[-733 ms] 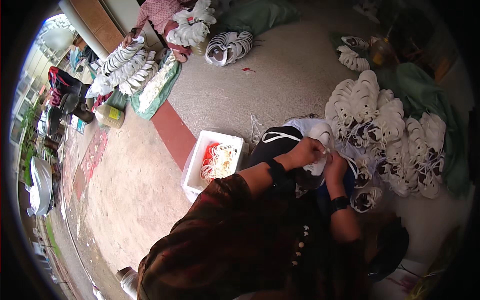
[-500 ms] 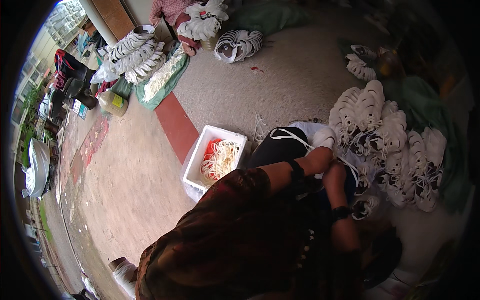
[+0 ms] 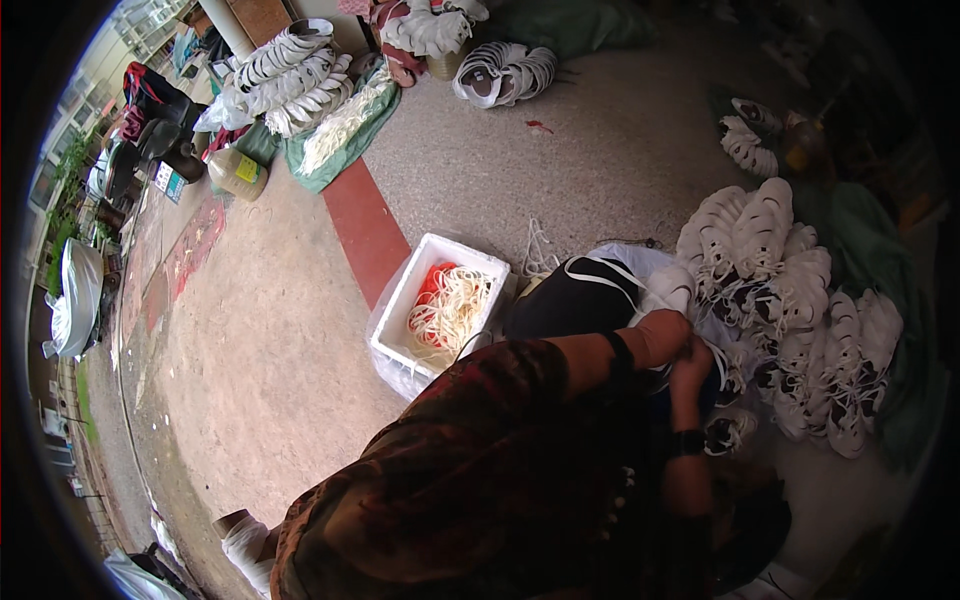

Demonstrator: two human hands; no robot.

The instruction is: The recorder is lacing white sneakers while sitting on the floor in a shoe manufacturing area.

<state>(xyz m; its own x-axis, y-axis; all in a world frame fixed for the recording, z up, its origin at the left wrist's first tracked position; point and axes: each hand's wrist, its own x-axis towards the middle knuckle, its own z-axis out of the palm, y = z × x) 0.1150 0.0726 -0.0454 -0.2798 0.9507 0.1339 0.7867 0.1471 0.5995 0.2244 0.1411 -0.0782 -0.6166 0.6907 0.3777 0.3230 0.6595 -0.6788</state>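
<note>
Head view: the left hand (image 3: pixel 665 336) and right hand (image 3: pixel 690 368) are together, but their grip is hidden; I cannot tell its state. The white shoe (image 3: pixel 667 286) is just ahead of the left hand. The step seems lacing; next move would call for drawing the white lace (image 3: pixel 573 266), ahead-left of the 2 hands, without twisting.

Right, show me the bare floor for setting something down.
Pale floor left of the foam box, short of the plastic jug; grey floor between the white shoe bundle and shoe heap, barring a red scrap. Crowded: around the left hand and right hand, beside that heap.
</note>
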